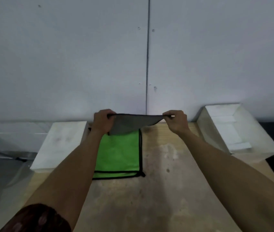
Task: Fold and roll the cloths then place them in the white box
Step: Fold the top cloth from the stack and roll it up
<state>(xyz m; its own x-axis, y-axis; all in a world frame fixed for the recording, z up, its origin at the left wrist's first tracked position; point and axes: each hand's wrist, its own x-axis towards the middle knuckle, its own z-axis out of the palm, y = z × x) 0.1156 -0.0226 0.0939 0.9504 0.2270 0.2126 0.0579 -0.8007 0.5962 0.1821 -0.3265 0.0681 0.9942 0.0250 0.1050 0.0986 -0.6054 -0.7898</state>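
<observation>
Head view, looking down: grey cloth [129, 123] hanging in the air over the far part of the wooden table [158, 190], stretched by its black-trimmed top edge between both hands, its lower part sagging in a curve and overlapping the far end of the green cloth [118, 156]. Left hand [103, 122] pinching the left top corner with fingers curled round the hem; right hand [176, 120] pinching the right top corner the same way, both arms reaching forward from the near edge. Green cloth lying flat on the table below, folded, black trim showing along its right and near edges. White box [236, 131] sitting open at the table's right far corner, tilted, well apart from both cloths. White block [61, 144] lying just left of the green cloth, beside the left forearm. Grey wall [82, 56] rising behind the table.
</observation>
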